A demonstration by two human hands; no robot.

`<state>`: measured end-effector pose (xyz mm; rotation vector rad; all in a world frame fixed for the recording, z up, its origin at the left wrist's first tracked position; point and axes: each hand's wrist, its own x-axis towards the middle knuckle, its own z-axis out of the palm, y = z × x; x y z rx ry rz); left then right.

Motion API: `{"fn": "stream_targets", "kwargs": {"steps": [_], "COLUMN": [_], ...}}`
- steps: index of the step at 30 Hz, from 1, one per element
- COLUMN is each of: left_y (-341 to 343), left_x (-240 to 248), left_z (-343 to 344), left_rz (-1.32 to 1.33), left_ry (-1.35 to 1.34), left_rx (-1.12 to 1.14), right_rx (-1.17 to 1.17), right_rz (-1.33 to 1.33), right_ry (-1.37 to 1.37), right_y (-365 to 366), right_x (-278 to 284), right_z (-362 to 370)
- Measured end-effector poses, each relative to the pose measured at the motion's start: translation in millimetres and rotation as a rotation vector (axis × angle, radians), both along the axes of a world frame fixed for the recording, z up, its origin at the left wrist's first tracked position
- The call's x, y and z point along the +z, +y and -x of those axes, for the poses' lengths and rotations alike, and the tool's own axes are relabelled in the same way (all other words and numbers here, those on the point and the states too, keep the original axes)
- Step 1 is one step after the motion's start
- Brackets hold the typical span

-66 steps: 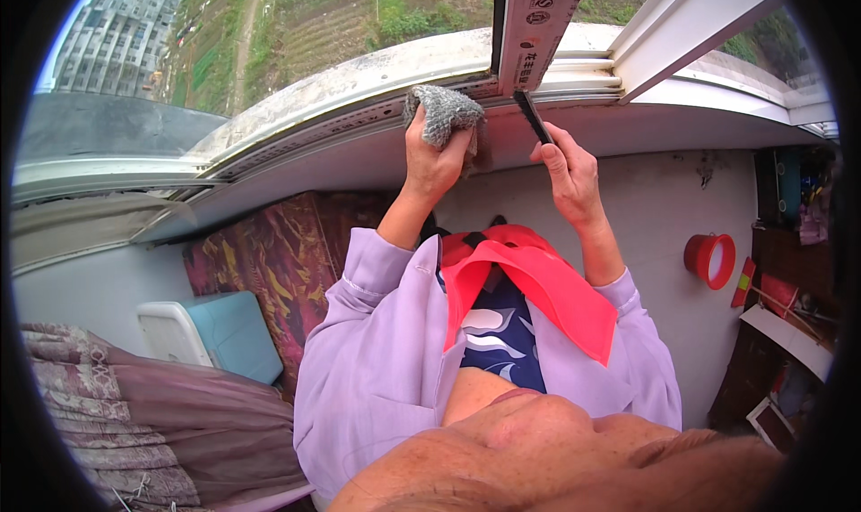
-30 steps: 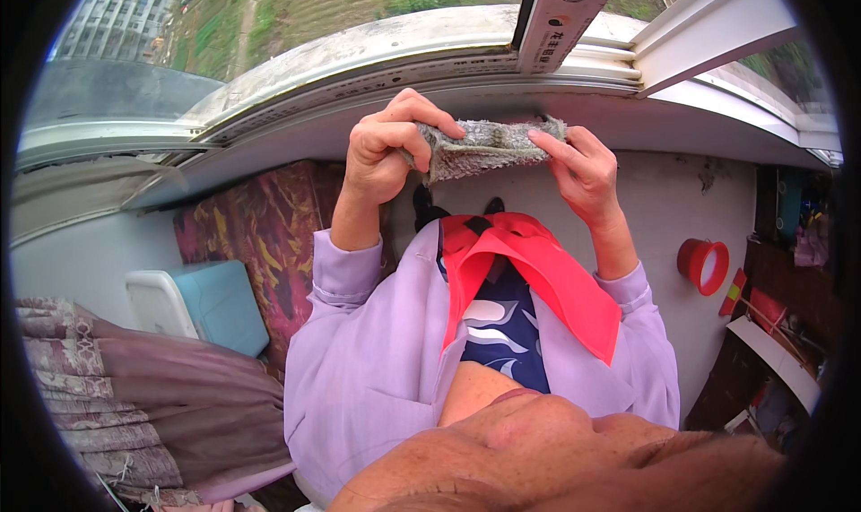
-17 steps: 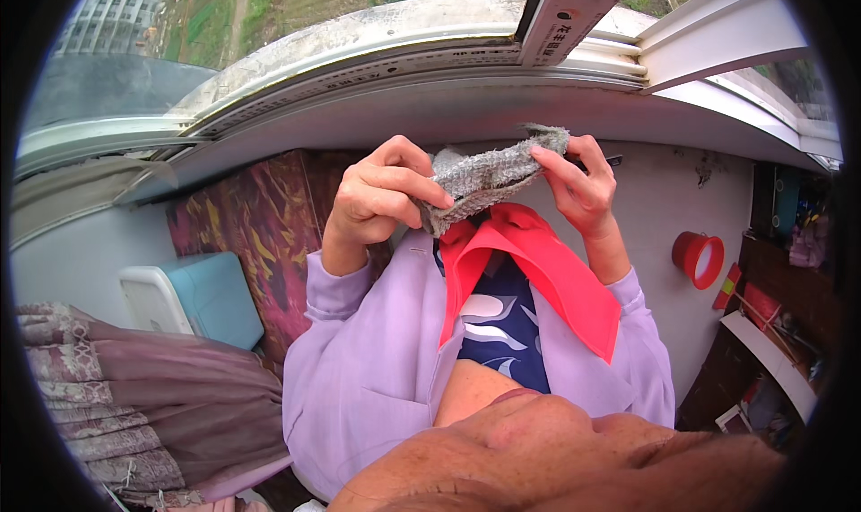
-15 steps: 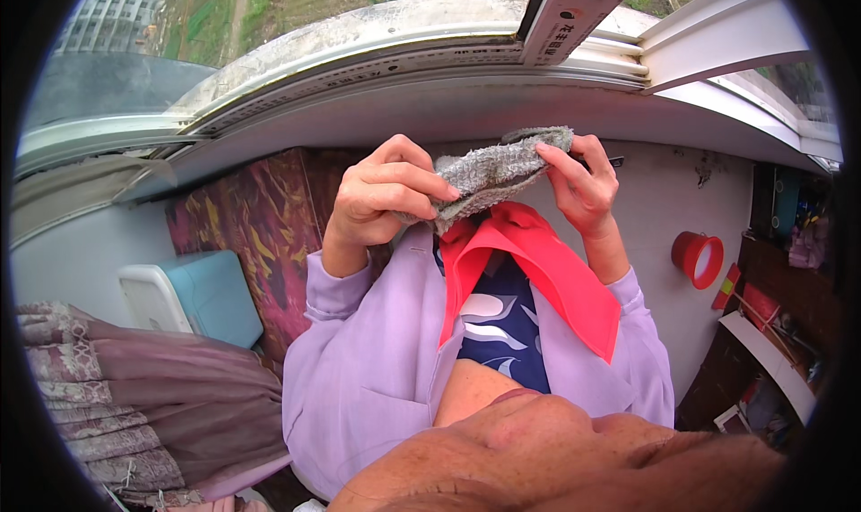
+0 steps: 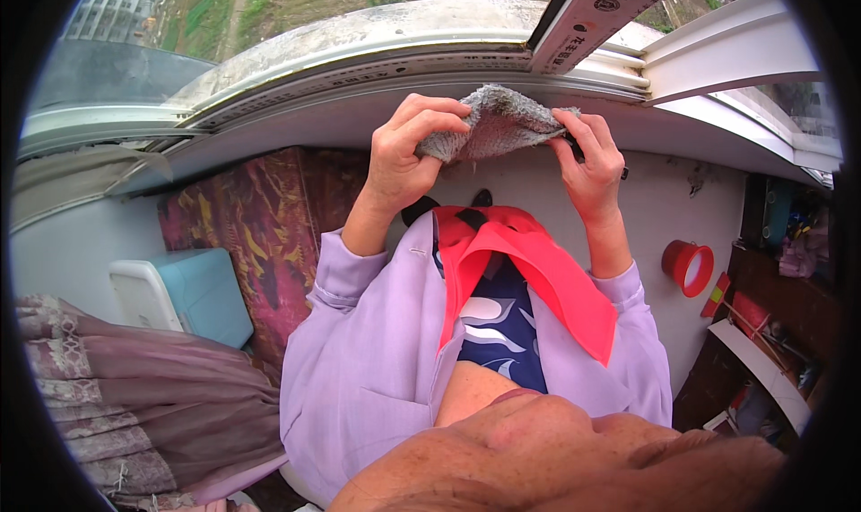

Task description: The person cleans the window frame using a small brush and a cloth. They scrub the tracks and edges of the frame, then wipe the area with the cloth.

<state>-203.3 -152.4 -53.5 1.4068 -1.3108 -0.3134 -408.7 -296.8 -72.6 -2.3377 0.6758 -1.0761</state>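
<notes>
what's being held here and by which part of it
Grey cloth: left hand holds its left end, right hand its right end; the right also holds something dark, mostly hidden.

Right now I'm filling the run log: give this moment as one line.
left hand: grips cloth; right hand: pinches cloth's end, dark tool mostly hidden; cloth: grey, held between hands; bucket: red, at right

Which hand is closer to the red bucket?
The right hand: it's up and left of the bucket in the picture, holding one side of the cloth. The left hand is farther left, holding the other side.
</notes>
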Motion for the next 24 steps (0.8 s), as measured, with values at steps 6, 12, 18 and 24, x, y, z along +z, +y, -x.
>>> {"fn": "stream_targets", "kwargs": {"steps": [6,12,18,24], "left_y": [-27.5,-39.9,-31.3,-19.2], "left_x": [-11.3,-11.6,-18.3,-16.8], "left_z": [5.5,7.3,-6.1,-28.6], "left_rz": [0.069,0.113,0.131,0.130], "left_ry": [-0.139,-0.118,-0.198,-0.332], "left_rx": [0.047,0.060,0.228,0.510], "right_rx": [-0.091,-0.131,-0.057,0.011], "right_rz": [0.083,0.111,0.115,0.221], "right_ry": [0.074,0.113,0.229,0.300], "right_y": [-17.4,-26.5,-25.0,-18.9], "right_x": [8.5,19.1,29.3,35.9], "right_z": [-3.5,-2.0,-26.2,-46.5]}}
